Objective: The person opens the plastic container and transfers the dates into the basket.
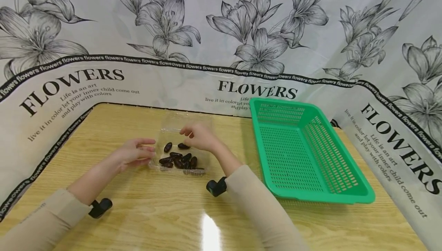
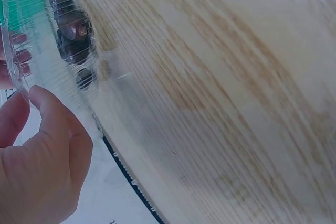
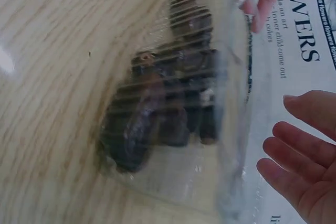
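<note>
From here I'm seeing a clear plastic box sitting on the wooden table, left of the green basket. Its lid is lying open toward the far side. Dark dates are clustering in the near part, while two are resting farther back. The left hand is pinching the box's left rim between thumb and index finger. The right hand is hovering over the box's far part, fingers spreading loosely and holding nothing; one of the farther dates is lying just under its fingertips, and I can't tell whether they're touching. A flower-printed cloth is hanging behind the table's far edge.
</note>
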`<state>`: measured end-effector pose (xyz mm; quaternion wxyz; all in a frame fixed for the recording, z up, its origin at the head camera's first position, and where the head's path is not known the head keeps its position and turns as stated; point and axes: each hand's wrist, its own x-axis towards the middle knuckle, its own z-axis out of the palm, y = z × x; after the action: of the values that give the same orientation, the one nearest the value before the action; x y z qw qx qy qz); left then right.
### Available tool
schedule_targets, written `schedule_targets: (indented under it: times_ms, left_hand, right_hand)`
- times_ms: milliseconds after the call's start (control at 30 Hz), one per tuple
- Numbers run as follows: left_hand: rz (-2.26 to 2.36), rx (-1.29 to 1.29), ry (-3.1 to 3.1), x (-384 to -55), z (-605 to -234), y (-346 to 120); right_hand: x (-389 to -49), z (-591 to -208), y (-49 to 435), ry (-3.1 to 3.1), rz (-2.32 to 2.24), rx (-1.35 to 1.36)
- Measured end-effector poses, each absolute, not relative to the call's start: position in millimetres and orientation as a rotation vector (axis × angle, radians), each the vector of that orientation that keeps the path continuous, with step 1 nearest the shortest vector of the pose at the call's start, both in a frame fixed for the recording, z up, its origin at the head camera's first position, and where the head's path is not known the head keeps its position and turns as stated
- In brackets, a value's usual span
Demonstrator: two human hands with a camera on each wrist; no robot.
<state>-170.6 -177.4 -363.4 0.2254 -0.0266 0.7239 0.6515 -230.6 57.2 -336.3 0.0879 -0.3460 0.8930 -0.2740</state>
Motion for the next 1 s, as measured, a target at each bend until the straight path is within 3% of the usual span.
schedule_targets:
  times_ms: [500, 1000]
  left_hand:
    - [1.826, -0.086, 1.987, -169.3, -365.2, -175.0]
    - [1.846, -0.132, 2.011, -166.5, -365.9, -172.2]
  right_hand:
    - [-217.2, -369.3, 26.5, 2.894, -0.267, -0.916]
    - [-212.3, -377.5, 17.4, 3.026, 0.219, -1.008]
